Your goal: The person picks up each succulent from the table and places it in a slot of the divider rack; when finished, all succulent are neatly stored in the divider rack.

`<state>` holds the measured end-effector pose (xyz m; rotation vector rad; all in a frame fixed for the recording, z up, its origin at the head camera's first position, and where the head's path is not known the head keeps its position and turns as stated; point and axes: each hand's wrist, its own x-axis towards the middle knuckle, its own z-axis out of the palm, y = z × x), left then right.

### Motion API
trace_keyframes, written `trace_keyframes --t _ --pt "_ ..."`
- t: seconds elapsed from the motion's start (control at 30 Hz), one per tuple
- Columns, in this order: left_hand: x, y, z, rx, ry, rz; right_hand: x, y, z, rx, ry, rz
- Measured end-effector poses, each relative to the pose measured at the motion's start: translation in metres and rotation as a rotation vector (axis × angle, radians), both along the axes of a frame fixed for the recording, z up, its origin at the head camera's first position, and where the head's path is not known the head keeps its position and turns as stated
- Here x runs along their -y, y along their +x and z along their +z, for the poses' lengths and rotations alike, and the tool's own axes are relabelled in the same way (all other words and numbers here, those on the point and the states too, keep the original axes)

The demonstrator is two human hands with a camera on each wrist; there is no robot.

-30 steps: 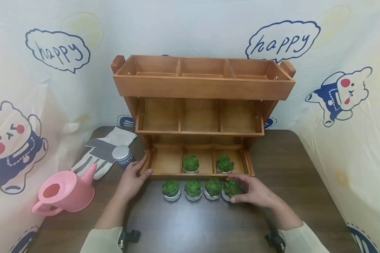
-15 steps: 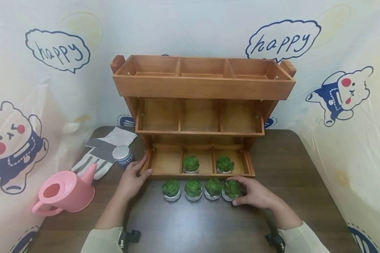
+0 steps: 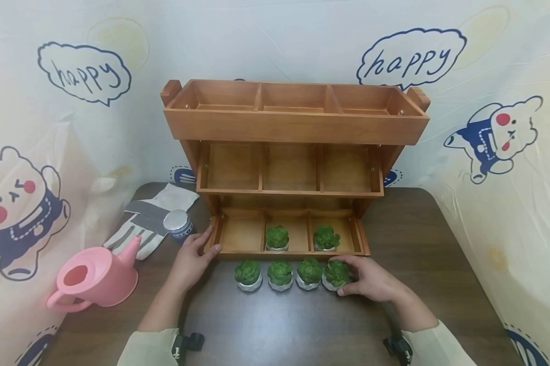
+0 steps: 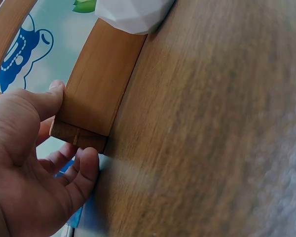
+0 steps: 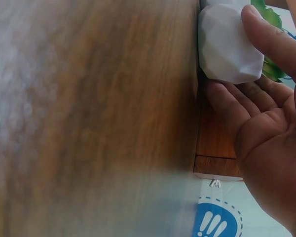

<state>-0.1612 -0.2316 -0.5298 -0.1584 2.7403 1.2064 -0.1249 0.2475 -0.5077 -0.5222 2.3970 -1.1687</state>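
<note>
A three-tier wooden plant stand (image 3: pixel 296 128) with divided trays stands on the table. Along its lowest tray is my left hand (image 3: pixel 193 260), holding the left front corner; in the left wrist view the thumb lies on the edge and the fingers (image 4: pixel 81 170) curl by the end. Several green succulents in white faceted pots line up before the stand. My right hand (image 3: pixel 371 278) grips the rightmost potted succulent (image 3: pixel 336 274), thumb in front and fingers behind. The right wrist view has its white pot (image 5: pixel 229 47) between thumb and fingers, close against the table.
Two potted succulents sit in the lowest tray, one in the middle section (image 3: pixel 277 237) and one in the right section (image 3: pixel 326 238). To the left are a pink watering can (image 3: pixel 102 277), a blue-and-white can (image 3: pixel 178 225) and grey-white gloves (image 3: pixel 152 216).
My right hand's fingers have come down from the tray's front edge to behind the rightmost succulent, and the thumb has shifted slightly right. The left hand and the pots stay put.
</note>
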Motion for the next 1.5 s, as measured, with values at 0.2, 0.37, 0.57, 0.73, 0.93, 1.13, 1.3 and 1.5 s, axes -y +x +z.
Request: trace_keyframes --t 0.2,0.37,0.57,0.73,0.93,1.13,1.3,1.5 --pt "0.0 0.0 0.0 -0.002 -0.004 -0.001 -0.002 0.0 0.001 -0.001 -0.028 -0.002" --pt "0.0 -0.001 0.001 -0.007 -0.003 -0.003 -0.003 -0.001 0.004 -0.038 -0.021 0.006" --pt "0.0 -0.001 0.003 0.001 -0.002 -0.001 -0.002 -0.002 0.013 -0.064 -0.027 0.023" --pt "0.0 -0.001 0.004 0.012 0.008 0.005 0.001 -0.001 0.022 -0.093 -0.018 0.032" --pt "0.0 0.0 0.002 0.009 -0.004 -0.003 0.002 -0.001 0.03 -0.134 -0.002 0.04" --pt "0.0 0.002 0.003 0.001 -0.005 0.0 0.004 -0.006 0.037 -0.145 -0.011 0.047" --pt "-0.001 0.003 0.004 0.004 0.0 0.003 0.006 -0.012 0.045 -0.157 -0.033 0.076" --pt "-0.002 0.004 0.005 0.011 0.004 0.01 0.012 -0.021 0.054 -0.164 -0.05 0.089"
